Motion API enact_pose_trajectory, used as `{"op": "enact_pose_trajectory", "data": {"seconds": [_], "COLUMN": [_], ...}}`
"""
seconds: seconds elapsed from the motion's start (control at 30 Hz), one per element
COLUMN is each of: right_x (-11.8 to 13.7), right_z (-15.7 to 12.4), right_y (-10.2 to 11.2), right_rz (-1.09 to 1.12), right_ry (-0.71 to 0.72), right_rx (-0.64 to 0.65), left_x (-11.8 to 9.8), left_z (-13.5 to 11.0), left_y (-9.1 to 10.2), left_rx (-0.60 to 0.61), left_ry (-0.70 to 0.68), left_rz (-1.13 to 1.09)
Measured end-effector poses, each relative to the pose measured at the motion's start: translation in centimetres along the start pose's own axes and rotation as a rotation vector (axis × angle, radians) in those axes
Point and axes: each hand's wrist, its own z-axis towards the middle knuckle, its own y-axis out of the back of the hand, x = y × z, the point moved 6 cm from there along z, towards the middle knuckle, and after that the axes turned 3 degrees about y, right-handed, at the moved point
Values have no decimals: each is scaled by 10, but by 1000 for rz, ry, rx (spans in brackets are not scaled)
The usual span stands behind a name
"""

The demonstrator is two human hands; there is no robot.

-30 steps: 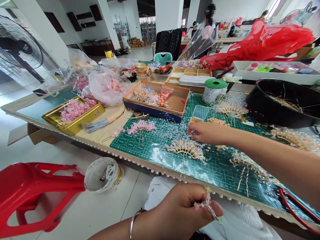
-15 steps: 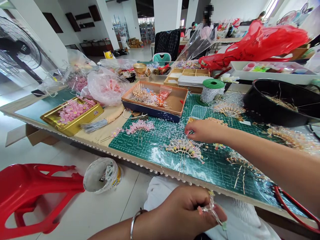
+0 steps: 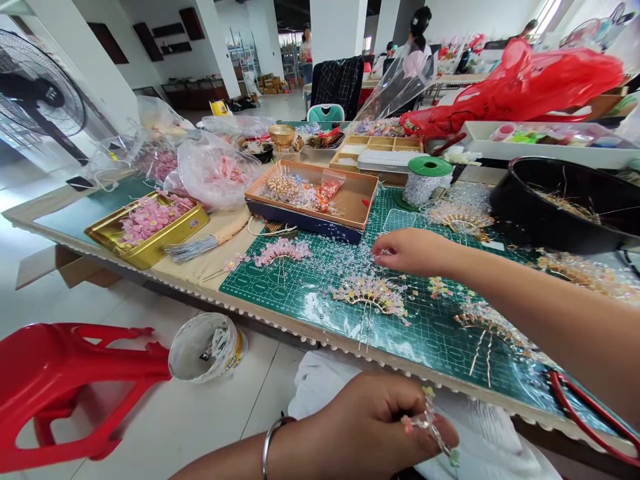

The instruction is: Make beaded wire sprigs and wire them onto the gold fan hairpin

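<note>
My left hand (image 3: 380,423), with a silver bangle at the wrist, pinches a beaded wire sprig (image 3: 430,423) carrying small yellow, peach and green flowers. It is low in front, over the white cloth on my lap. Reaching over the green cutting mat (image 3: 320,333), my right hand (image 3: 405,253) has thumb and fingertips together at the scattered clear beads (image 3: 345,260); whether a bead is between them is too small to see. Just below it lies a beaded hair comb (image 3: 370,297) with two gold prongs. A pink flower comb (image 3: 283,252) lies to the left.
Behind the beads stands an orange-lined box (image 3: 357,190) of beads and pins. A spool (image 3: 423,180) and a black bowl (image 3: 565,207) are to the right. Pink flowers fill a gold tin (image 3: 175,233). Red-handled scissors (image 3: 565,400) lie at the right edge. A red stool (image 3: 65,393) and bucket (image 3: 207,347) stand below.
My right hand stays at the beads, shifted very slightly, fingers still together. My left hand keeps hold of the sprig. A person now shows in the far background.
</note>
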Motion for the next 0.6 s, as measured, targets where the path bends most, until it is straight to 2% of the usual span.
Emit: {"op": "enact_pose_trajectory", "data": {"seconds": [0.17, 0.3, 0.5, 0.6], "right_x": [-1, -7, -10, -4], "right_z": [-4, -10, -28, -49], "right_y": [31, 49, 52, 48], "right_rz": [111, 316, 641, 765], "right_ry": [-59, -105, -142, -118], "right_rx": [-48, -87, -113, -132], "left_x": [-3, -2, 2, -8], "left_z": [-2, -2, -1, -5], "left_y": [1, 0, -5, -1], "left_rx": [0, -13, -22, -52], "left_ry": [-4, -17, 53, -33], "left_rz": [-21, -48, -183, -136]}}
